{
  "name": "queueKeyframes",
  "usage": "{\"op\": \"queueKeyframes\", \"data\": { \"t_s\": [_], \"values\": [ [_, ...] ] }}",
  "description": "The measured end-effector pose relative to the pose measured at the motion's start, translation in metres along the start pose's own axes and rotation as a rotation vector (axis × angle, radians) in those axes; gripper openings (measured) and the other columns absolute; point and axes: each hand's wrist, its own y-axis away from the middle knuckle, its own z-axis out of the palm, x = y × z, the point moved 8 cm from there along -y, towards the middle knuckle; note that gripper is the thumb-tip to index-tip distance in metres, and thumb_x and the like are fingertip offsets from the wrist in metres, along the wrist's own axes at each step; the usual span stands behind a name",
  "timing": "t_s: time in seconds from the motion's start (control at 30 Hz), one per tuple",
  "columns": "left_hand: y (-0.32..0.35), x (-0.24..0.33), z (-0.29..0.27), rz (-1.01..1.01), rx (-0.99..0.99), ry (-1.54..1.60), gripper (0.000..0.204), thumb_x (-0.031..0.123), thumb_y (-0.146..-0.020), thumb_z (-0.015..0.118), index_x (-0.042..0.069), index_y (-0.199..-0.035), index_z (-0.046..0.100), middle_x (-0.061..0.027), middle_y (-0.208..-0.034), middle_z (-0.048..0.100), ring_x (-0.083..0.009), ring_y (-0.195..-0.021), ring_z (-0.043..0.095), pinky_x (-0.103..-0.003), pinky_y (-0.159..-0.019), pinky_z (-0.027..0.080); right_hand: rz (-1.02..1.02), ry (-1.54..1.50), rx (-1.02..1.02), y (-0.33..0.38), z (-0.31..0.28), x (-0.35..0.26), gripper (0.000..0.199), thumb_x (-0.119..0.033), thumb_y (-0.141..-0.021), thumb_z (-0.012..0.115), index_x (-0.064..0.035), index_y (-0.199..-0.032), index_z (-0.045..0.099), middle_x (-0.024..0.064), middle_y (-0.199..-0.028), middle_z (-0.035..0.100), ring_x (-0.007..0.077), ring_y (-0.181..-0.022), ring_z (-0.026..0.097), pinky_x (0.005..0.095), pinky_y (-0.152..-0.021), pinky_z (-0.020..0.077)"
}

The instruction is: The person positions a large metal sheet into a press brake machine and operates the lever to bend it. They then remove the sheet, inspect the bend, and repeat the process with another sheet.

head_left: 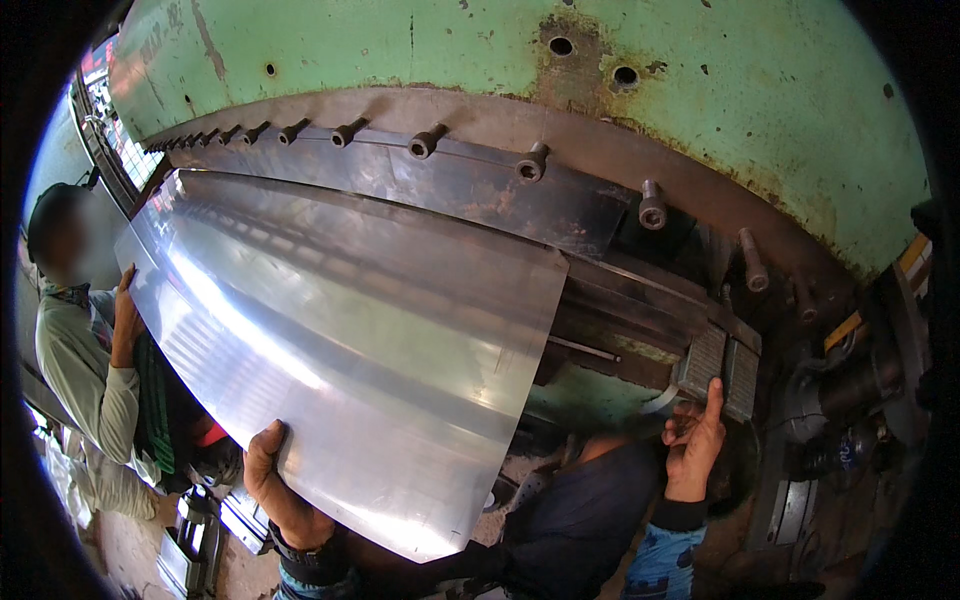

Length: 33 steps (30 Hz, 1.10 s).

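Note:
A large shiny metal sheet [360, 330] slopes from a green press-type machine toward me, its far edge lying along the slot under the upper blade [420, 185]. My left hand [275, 480] grips the sheet's near edge, thumb on top; the fingers beneath are hidden. To the right of the sheet, my right hand [693, 440] is raised with the index finger stretched out and the other fingers loosely curled, holding nothing. That fingertip is at the lower edge of a ribbed metal block [702, 360] at the machine's right end, seemingly touching it.
Another person [90, 350] stands at the left with a hand [126, 310] on the sheet's left edge. A row of bolts [423, 142] sticks out below the green machine body [480, 50]. Dark machine parts and a cylinder [850, 390] stand at the right; metal pieces [190, 545] lie at lower left.

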Motion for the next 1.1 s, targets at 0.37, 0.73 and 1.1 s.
{"op": "queueKeyframes", "data": {
  "t_s": [0.37, 0.73, 1.1],
  "values": [
    [-0.001, 0.0, -0.002, -0.017, 0.02, -0.05, 0.027, 0.022, -0.092, 0.062, -0.001, -0.106, 0.067, -0.0162, -0.101, 0.073, -0.0289, -0.091, 0.072, -0.039, -0.087, 0.06, -0.058, 0.03, -0.011, 0.0, 0.002, -0.003, 0.064, -0.066, -0.088, 0.075, -0.0039, -0.073, 0.065, 0.0068, -0.061, 0.063, 0.0178, -0.049, 0.062, 0.0284, -0.04, 0.0401],
    [-0.006, -0.001, -0.005, -0.049, -0.087, -0.005, 0.029, 0.02, -0.093, 0.059, -0.003, -0.11, 0.065, -0.0145, -0.103, 0.072, -0.0275, -0.096, 0.071, -0.04, -0.092, 0.057, 0.062, -0.07, -0.111, 0.021, 0.008, -0.007, 0.064, -0.061, -0.094, 0.071, 0.0002, -0.076, 0.068, 0.0097, -0.065, 0.067, 0.0175, -0.05, 0.064, 0.0282, -0.042, 0.0451],
    [-0.001, 0.008, -0.01, 0.067, 0.002, -0.056, 0.034, 0.021, -0.09, 0.063, -0.003, -0.114, 0.065, -0.017, -0.106, 0.073, -0.0294, -0.097, 0.072, -0.042, -0.093, 0.059, -1.409, 0.681, -0.756, 0.148, 0.169, -0.123, 0.039, 0.002, -0.093, 0.065, -0.002, -0.132, 0.069, 0.0163, -0.111, 0.068, 0.031, -0.1, 0.066, 0.0398, -0.089, 0.0527]
  ]
}}
